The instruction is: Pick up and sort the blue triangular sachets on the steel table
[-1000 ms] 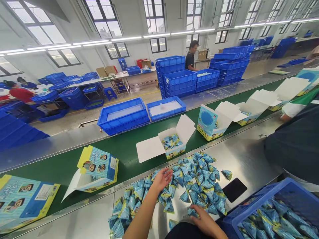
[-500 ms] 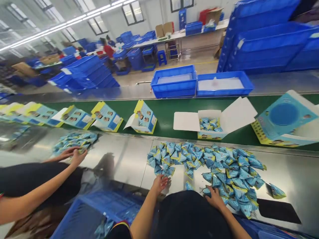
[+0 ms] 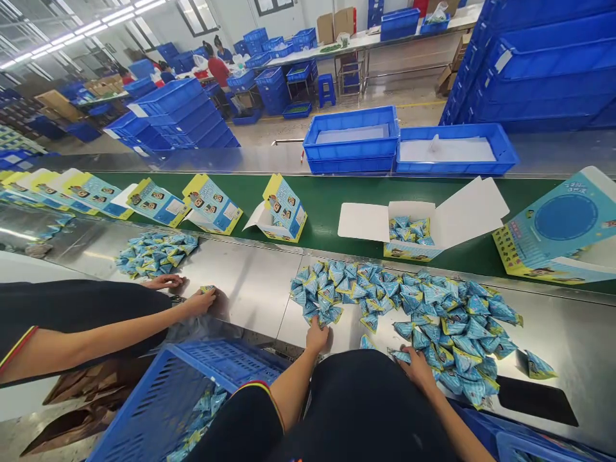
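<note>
Blue-and-yellow triangular packets [image 3: 370,289] lie in a broad pile on the steel table. At the pile's near left edge, my left hand [image 3: 317,336] has its fingers drawn together against a packet [image 3: 329,316]; its fingertips are partly hidden. My right hand [image 3: 418,368] is closed on another packet [image 3: 400,355] at the near side of the heap. One packet [image 3: 366,342] lies between my hands, close to my body. Beyond the pile, an open carton [image 3: 409,251] with white flaps holds several such packets.
A green belt [image 3: 322,224] carries more printed cartons [image 3: 216,208]. Blue trays [image 3: 349,154] stand behind it. A dark flat object [image 3: 536,399] lies at right. On my left, a co-worker's hands [image 3: 199,300] are beside another packet pile [image 3: 156,252]; a blue crate [image 3: 144,385] sits below.
My left hand has moved forward to the packets and its fingers have closed. My right hand stays at the heap's near edge. The co-worker's hands have shifted, and the view has tilted down.
</note>
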The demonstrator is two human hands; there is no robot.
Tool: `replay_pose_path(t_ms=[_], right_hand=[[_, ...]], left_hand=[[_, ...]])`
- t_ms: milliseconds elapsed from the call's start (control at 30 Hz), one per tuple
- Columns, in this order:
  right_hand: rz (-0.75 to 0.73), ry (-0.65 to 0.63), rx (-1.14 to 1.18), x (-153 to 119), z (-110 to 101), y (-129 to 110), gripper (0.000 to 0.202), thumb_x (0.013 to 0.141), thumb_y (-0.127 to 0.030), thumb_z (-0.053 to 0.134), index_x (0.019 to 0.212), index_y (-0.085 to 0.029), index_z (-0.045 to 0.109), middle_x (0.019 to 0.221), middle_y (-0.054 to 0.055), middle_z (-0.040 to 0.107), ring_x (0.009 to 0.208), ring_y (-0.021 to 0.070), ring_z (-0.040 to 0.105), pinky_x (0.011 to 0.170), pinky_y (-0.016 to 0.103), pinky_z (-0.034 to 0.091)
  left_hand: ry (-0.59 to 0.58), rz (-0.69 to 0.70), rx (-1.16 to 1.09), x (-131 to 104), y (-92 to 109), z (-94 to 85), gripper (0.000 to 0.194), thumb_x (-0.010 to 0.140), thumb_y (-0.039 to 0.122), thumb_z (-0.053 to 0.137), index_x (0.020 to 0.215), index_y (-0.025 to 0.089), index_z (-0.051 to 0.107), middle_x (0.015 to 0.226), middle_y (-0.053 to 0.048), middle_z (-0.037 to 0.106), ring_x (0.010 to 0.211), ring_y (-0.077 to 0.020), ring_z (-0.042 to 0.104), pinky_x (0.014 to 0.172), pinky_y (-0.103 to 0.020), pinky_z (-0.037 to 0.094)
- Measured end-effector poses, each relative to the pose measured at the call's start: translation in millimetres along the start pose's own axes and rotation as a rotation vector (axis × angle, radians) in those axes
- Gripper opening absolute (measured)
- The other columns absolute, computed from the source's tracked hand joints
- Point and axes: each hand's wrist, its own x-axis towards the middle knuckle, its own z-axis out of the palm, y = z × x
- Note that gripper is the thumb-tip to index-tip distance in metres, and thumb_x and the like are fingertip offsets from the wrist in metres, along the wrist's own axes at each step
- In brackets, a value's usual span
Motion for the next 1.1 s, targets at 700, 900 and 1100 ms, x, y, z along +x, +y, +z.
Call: replay_pose_path(t_ms=[700,900,1100], right_hand=[[-0.098,0.26,1.031,-50.0,-70.2,-58.7,0.056,0.074,-0.069,0.075,0.103,-0.023,0.067,0.109,0.009,0.072,0.097,0.0294,0.065,0.086,0.043,0.057],[-0.077,0.213,1.477,-57.6,-82.0,-77.4,0.057,0.067,-0.065,0.09,0.097,-0.025,0.063,0.073,-0.005,0.058,0.07,0.0173,0.052,0.066,0.03,0.047],[-0.059,0.204,1.602,-61.6,-83.0,-82.9,0.063,0.064,-0.069,0.09,0.099,-0.023,0.067,0.074,-0.004,0.064,0.069,0.0193,0.06,0.067,0.033,0.051]], left_hand=[[0.006,0.235,0.604,22.6,-12.7,30.3,0.026,0.093,0.019,0.058,0.118,0.02,0.05,0.133,-0.022,0.057,0.128,-0.0414,0.063,0.11,-0.046,0.044],[-0.019,0.242,0.659,22.9,-19.4,31.4,0.039,0.093,0.02,0.054,0.132,0.02,0.047,0.138,-0.022,0.052,0.122,-0.0379,0.067,0.106,-0.043,0.047],[0.001,0.248,0.763,26.7,-24.0,31.6,0.038,0.094,0.016,0.047,0.131,0.018,0.053,0.143,-0.02,0.053,0.117,-0.0307,0.069,0.099,-0.039,0.052]])
